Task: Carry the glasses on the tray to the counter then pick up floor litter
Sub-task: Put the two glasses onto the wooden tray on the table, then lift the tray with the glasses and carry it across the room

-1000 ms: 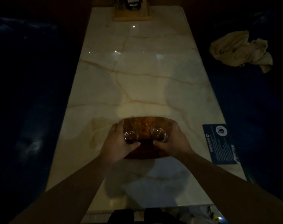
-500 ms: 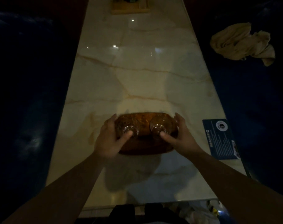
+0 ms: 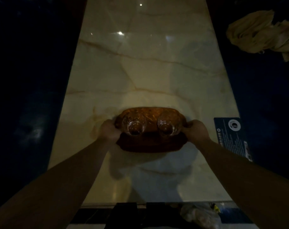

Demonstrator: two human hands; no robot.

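A brown oval tray [image 3: 150,144] sits on the marble table [image 3: 148,71] near me. Two clear glasses stand on it side by side, the left glass [image 3: 134,125] and the right glass [image 3: 167,125]. My left hand [image 3: 110,130] grips the tray's left end and my right hand [image 3: 197,131] grips its right end. A crumpled clear plastic bag [image 3: 200,215] lies on the floor below the table's near edge, to the right of my feet.
A blue card [image 3: 232,138] lies at the table's right edge beside my right hand. A crumpled beige cloth [image 3: 262,33] rests on the dark blue seat at the upper right. Dark blue seating runs along both sides of the table.
My hands have left the glasses and spread outward to the tray's two ends, closing on them. The view has tilted down and nearer the table.
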